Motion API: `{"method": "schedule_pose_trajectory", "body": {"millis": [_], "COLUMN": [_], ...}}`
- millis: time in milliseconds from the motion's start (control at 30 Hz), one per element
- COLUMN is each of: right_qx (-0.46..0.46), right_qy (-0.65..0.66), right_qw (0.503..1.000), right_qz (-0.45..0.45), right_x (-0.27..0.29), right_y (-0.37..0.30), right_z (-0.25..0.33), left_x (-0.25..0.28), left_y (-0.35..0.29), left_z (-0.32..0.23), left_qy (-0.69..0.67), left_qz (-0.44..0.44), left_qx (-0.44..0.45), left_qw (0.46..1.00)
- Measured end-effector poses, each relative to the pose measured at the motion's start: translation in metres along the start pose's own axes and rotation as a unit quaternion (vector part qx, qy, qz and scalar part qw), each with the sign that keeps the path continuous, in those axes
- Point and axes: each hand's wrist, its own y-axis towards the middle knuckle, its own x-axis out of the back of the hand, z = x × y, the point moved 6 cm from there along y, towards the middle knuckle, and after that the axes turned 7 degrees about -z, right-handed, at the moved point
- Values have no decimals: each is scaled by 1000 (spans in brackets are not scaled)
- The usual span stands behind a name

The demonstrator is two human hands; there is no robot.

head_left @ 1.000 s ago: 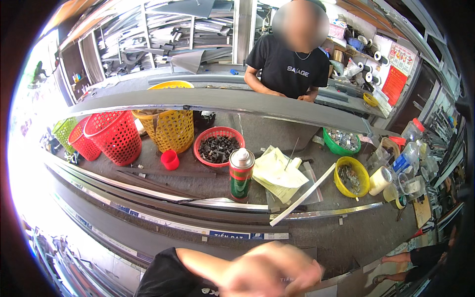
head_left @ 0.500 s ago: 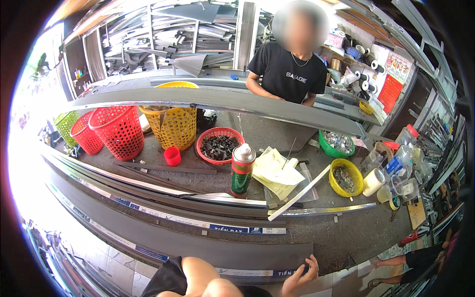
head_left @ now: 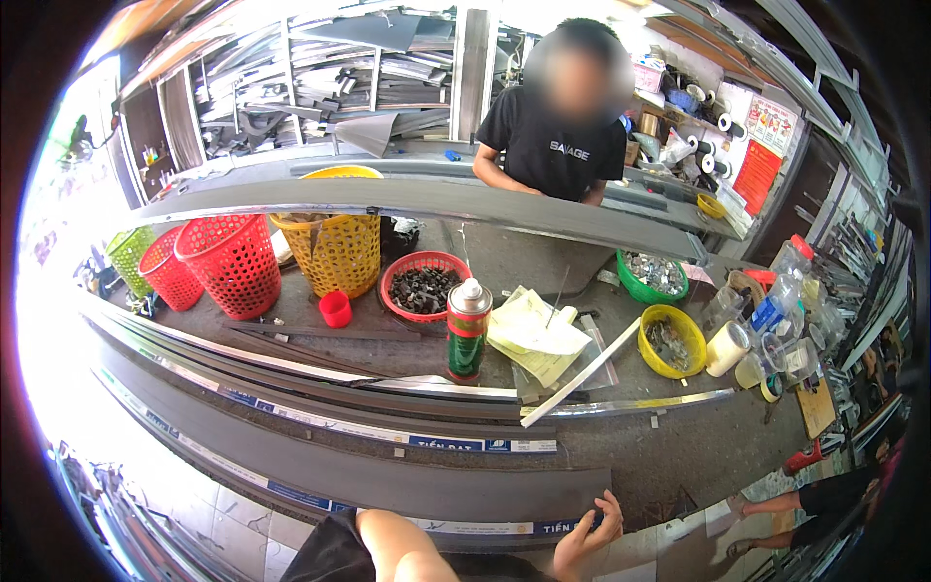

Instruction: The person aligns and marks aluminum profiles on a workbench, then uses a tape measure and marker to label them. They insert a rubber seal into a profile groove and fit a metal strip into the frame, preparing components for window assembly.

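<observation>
**Where my right hand (head_left: 592, 532) is, the long gray board (head_left: 436, 482) ends**

The board runs along my side of the bench (head_left: 722, 427), with blue and white tape (head_left: 465, 528) on its near edge. My fingers curl a bit by its corner, with my thumb apart from them. I cannot tell if I grip it. My left arm (head_left: 388, 538) goes out at the bottom, so I cannot tell what that hand does.

Past the board stands a red and green spray can (head_left: 467, 338), near some yellow papers (head_left: 533, 339). A white stick (head_left: 579, 376) slants between the papers and a yellow bowl (head_left: 669, 364). Across from me is a person (head_left: 553, 170) in a black shirt.
</observation>
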Motion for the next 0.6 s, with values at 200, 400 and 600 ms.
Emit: {"method": "schedule_pose_trajectory", "body": {"millis": [200,400,600], "right_qx": [27,19,55], "right_qy": [-2,-4,-20], "right_qw": [999,1000,998], "right_qz": [-22,-12,-21], "right_x": [1,1,7], "right_y": [0,1,8], "right_z": [-2,-1,16], "left_x": [1,-16,-13], "left_y": [-20,-27,-28], "left_z": [17,17,19], "left_qy": [29,19,54], "left_qz": [-12,-42,-108], "left_qx": [-180,-150,-157], "left_qw": [983,988,980]}}
